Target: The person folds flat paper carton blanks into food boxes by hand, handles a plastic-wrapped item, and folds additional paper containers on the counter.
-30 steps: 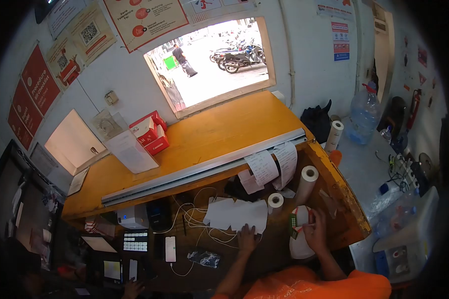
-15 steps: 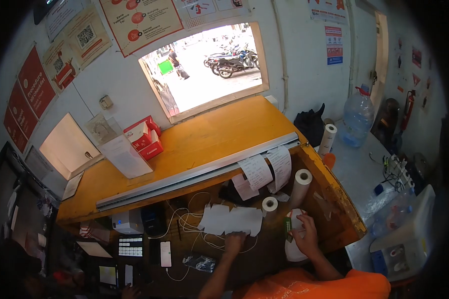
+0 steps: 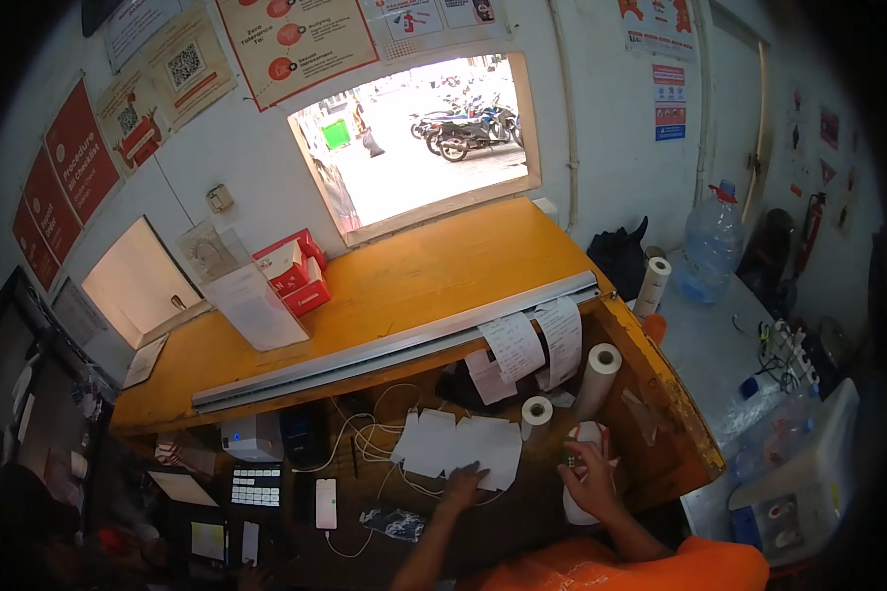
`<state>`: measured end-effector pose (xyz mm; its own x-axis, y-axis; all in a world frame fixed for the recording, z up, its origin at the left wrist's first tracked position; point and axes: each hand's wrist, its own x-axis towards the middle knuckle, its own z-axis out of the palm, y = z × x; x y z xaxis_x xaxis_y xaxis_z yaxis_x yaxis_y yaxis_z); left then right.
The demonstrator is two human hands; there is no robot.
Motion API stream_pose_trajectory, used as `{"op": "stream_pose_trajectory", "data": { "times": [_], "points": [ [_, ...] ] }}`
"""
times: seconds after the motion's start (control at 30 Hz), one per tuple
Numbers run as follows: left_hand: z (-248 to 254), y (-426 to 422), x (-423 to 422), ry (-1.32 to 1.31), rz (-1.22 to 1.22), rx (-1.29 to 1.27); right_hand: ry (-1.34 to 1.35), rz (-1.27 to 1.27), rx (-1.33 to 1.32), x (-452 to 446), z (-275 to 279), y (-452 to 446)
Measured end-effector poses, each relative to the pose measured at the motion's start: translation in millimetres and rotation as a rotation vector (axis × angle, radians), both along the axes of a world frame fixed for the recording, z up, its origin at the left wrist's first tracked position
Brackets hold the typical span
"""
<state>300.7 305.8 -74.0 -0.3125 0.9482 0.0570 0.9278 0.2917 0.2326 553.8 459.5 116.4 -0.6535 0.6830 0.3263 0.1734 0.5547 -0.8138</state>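
White paper sheets [image 3: 434,440] lie side by side on the dark lower shelf. My left hand [image 3: 465,483] rests on their lower edge, its fingers stretched over the paper. To the right, my right hand [image 3: 593,483] is curled above a white rounded item [image 3: 579,512] with red markings near its top. A small green patterned piece [image 3: 568,459] shows at the fingertips of my right hand; its exact kind is unclear. Just behind stand a short white roll [image 3: 536,412] and a taller white roll [image 3: 599,379].
Printed receipts [image 3: 514,347] hang over the metal rail [image 3: 404,342] of the yellow counter [image 3: 414,266]. White cables [image 3: 360,433], a phone [image 3: 326,504] and a dark plastic packet [image 3: 394,522] lie to the left. Another person's hand [image 3: 253,576] shows at the lower left.
My right hand has lifted slightly and curled its fingers, uncovering red markings on the white item. My left hand has shifted slightly on the paper. The whole view has tilted a little.
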Motion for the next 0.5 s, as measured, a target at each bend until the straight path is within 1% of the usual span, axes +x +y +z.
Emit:
{"op": "stream_pose_trajectory", "data": {
  "times": [0.03,0.13,0.27,0.33,0.47,0.5],
  "points": [
    [-9,2,-4,-0.114,-0.009,-0.174,-0.002,0.018,-0.053,0,0,-1],
    [-13,6,-9,-0.146,-0.007,-0.217,0.061,0.040,-0.048,0,-7,-1],
    [-3,5,-19,-0.245,0.006,-0.179,0.075,0.042,-0.123,1,-6,-3],
    [19,7,-16,-0.296,0.042,-0.244,0.079,0.078,-0.118,-1,-9,-1],
    [18,11,-18,-0.313,0.003,-0.190,0.082,0.093,-0.162,-6,-10,-5],
    [20,16,-19,-0.353,0.033,-0.191,0.070,0.112,-0.161,-7,-11,-5]
  ]
}}
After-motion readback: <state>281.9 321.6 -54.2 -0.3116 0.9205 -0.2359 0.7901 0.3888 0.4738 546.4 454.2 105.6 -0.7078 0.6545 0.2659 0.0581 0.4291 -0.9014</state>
